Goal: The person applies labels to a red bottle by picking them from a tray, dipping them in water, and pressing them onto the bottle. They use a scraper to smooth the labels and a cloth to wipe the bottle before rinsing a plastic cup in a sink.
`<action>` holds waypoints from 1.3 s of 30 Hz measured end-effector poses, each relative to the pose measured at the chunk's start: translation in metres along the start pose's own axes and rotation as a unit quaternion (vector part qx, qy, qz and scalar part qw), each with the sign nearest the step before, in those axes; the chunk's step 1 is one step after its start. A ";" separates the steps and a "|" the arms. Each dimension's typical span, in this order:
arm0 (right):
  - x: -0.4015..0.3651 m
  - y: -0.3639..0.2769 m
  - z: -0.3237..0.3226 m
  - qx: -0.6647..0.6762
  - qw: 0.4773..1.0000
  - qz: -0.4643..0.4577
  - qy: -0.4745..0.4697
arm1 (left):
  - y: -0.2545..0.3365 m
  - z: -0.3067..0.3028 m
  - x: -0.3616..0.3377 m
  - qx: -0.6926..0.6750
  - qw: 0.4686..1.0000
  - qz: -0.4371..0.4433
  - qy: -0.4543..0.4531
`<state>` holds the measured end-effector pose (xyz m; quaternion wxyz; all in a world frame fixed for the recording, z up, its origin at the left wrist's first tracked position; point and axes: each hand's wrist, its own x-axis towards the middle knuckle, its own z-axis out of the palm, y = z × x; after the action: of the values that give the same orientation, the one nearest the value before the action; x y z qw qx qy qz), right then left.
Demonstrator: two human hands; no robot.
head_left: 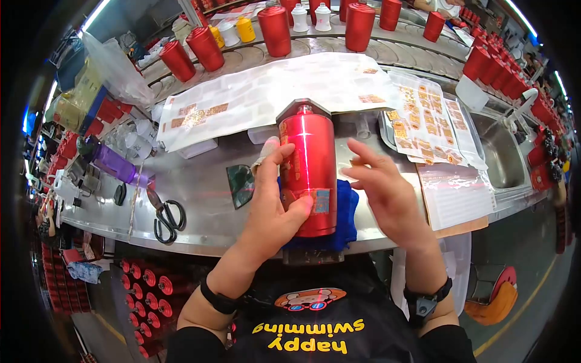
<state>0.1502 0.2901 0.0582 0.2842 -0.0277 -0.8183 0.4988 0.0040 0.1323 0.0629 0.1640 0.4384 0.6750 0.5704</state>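
A glossy red metal canister point(315, 151) with a narrow neck lies tilted in front of me, its neck pointing away. My left hand point(269, 209) grips its left side. The thumb presses on a small decal point(321, 201) with a bluish patch near the canister's bottom end. A pale wad of cloth point(266, 151) shows by the left fingertips. Gold markings run along the canister's left side. My right hand point(384, 190) hovers just right of the canister with its fingers apart, holding nothing. Under the canister is a bunched blue cloth point(346, 215).
Black-handled scissors point(165, 216), a dark green piece point(241, 186) and a purple bottle point(115, 162) lie left. Decal sheets point(428, 121) are at right, beside a sink point(505, 154). Behind a white sheet point(254, 91), red canisters point(275, 30) stand on a conveyor point(236, 63).
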 end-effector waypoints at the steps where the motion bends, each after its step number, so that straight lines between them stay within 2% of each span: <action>1: 0.005 -0.002 0.006 -0.099 0.993 -0.059 -0.014 | -0.001 0.000 0.000 0.010 1.000 0.002 0.000; 2: 0.009 -0.005 0.012 -0.197 0.973 -0.118 -0.028 | -0.002 0.000 -0.001 0.021 1.000 0.004 0.000; 3: 0.012 -0.018 0.016 -0.185 0.976 -0.101 -0.048 | -0.004 0.000 -0.001 0.031 0.999 0.008 0.000; 6: 0.012 -0.015 0.022 -0.248 0.959 -0.128 -0.055 | -0.017 -0.006 -0.003 0.005 1.000 0.016 0.015; 7: 0.013 -0.015 0.020 -0.231 0.962 -0.138 -0.049 | -0.019 -0.008 -0.005 -0.009 1.000 0.014 0.018; 10: 0.008 -0.008 0.012 -0.229 0.964 -0.130 -0.023 | -0.023 -0.011 -0.010 -0.053 0.998 0.001 0.023; 15: 0.007 -0.014 0.018 -0.194 0.977 -0.066 0.055 | -0.026 -0.006 -0.013 -0.091 0.995 -0.006 0.027; 18: 0.013 -0.022 0.027 -0.225 0.972 -0.043 0.044 | -0.024 -0.001 -0.013 -0.118 0.992 -0.002 0.038; 21: 0.016 -0.023 0.036 -0.238 0.968 -0.035 0.064 | -0.028 -0.001 -0.013 -0.065 0.997 0.021 0.036; 24: 0.013 -0.016 0.034 -0.179 0.981 -0.013 0.068 | -0.030 -0.004 -0.014 -0.064 0.997 0.027 0.024; 27: 0.007 -0.015 0.029 -0.058 0.993 0.078 0.067 | -0.030 -0.003 -0.014 -0.088 0.996 0.012 0.026; 30: 0.008 -0.021 0.028 0.024 0.981 0.177 0.078 | -0.033 -0.002 -0.013 -0.082 0.996 0.026 0.035; 33: 0.010 -0.019 0.036 -0.103 0.990 0.051 0.081 | -0.033 0.001 -0.013 -0.084 0.995 0.024 0.037; 36: 0.016 -0.023 0.040 -0.258 0.964 -0.016 0.068 | -0.034 0.002 -0.013 -0.076 0.996 0.029 0.037; 39: 0.013 -0.017 0.040 -0.170 0.983 0.028 0.065 | -0.032 0.000 -0.013 -0.071 0.997 0.030 0.031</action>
<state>0.1234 0.2540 0.0648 0.3139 -0.1311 -0.8699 0.3572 -0.0014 0.1235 0.0305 0.1567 0.4280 0.6236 0.6351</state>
